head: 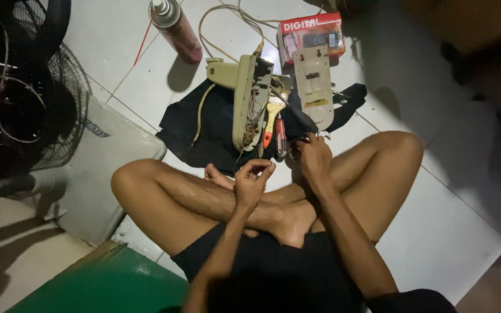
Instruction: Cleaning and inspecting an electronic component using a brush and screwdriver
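The person sits cross-legged on the tiled floor (pixel 436 232) with both hands raised over the shins. The left hand (pixel 251 182) has thumb and fingertips pressed together as if pinching something very small, but the picture is too dim to show what, if anything, sits between them. The right hand (pixel 314 155) is curled at the near edge of the dark cloth (pixel 187 124), its fingers closed around a small dark part that cannot be made out; it looks light and easy to drop, so a fingertip pinch suits it better than a full fist.

Just ahead of the hands, on the cloth, lies the opened beige casing (pixel 246 98) with bare wires and contacts showing. The shell is probably stiff, light plastic; the wiring inside is thin and likely fragile, so the safe hold is on the outer edges, away from the wires. Its flat back cover (pixel 313 87) lies just beside it, to the right. Between the 2 pieces rest a small brush (pixel 272 116) and a red-handled screwdriver (pixel 281 136).

Farther off stand a spray can (pixel 175 29) and a red box (pixel 311 35), with a pale cord (pixel 227 26) looping between them. A fan guard (pixel 30 87) is at the left.
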